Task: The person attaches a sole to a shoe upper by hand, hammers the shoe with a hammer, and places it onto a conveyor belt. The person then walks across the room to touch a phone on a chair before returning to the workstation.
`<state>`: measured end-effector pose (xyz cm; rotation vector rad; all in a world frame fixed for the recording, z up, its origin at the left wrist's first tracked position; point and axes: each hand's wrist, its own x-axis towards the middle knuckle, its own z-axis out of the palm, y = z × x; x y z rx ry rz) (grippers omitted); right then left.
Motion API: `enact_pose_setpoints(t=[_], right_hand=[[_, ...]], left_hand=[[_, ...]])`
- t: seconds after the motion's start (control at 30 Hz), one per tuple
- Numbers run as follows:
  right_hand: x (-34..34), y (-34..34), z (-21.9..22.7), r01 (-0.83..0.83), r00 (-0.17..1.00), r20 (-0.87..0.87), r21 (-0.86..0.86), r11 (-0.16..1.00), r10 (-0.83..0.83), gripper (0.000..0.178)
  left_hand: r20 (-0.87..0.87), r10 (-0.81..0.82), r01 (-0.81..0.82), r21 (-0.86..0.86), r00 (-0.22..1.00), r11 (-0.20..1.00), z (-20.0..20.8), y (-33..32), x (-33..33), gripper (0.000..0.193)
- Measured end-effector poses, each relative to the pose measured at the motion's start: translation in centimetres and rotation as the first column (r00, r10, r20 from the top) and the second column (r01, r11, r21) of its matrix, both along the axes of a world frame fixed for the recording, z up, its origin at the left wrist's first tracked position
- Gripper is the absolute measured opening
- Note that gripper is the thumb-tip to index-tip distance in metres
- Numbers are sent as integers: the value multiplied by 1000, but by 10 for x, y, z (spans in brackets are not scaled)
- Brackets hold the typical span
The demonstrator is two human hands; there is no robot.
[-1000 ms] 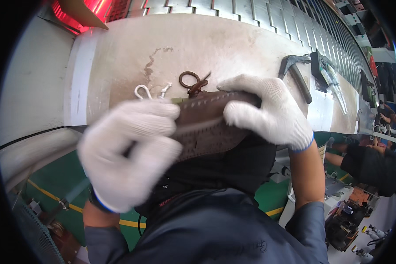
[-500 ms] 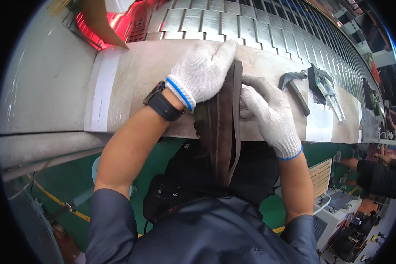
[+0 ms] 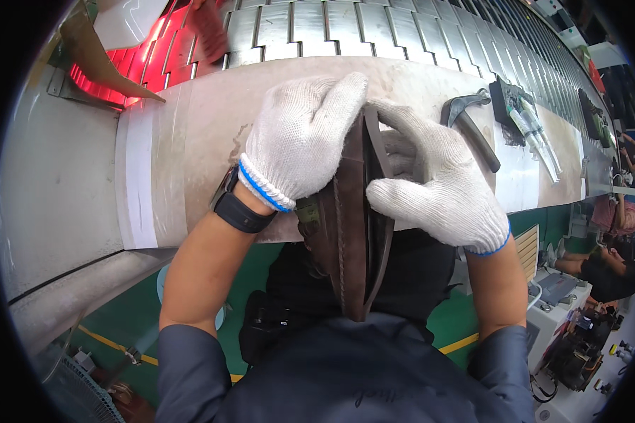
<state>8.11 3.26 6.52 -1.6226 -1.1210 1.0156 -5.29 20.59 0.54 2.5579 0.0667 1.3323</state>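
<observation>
A brown shoe (image 3: 351,240) with a stitched seam stands on edge between my gloved hands, its sole (image 3: 381,257) turned to the right. A dark gap shows between upper and sole along the middle. My left hand (image 3: 300,137), in a white knit glove, is closed around the upper at the far end; its fingertips are hidden. From the right, my right hand (image 3: 441,173), gloved likewise, holds the sole's far part, with the thumb against the sole's side and the curled fingers partly hidden. The shoe's near end points toward my body.
Right of my hands on the pale bench (image 3: 212,141) lie a hammer (image 3: 476,134), a black holder (image 3: 504,102) and several syringes (image 3: 536,141). Beyond runs a metal slat conveyor (image 3: 310,32), red-lit at left. A cardboard flap (image 3: 95,53) hangs there. Other people are at far right.
My right hand has shifted its grip, its thumb now lower on the sole. The gap between sole and upper looks wider. A reddish object on the conveyor has moved left.
</observation>
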Motion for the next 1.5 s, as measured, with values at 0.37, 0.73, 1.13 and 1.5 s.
enact_pose_setpoints(t=[0.37,0.73,1.13,1.5], right_hand=[[-8,-18,12,32,999,-12,-15,999,-33,87],[18,5,-2,29,943,-321,-184,983,-88,47],[15,19,-26,160,986,-38,1,987,-160,49],[7,18,-31,91,982,-178,146,985,-64,51]], left_hand=[[-248,-399,138,-675,883,725,38,-9,-19,57],[-202,-319,141,-600,926,788,29,-20,-10,53],[-70,-171,180,160,983,971,-4,3,-12,38],[-121,-129,147,154,984,977,4,-3,-11,43]])
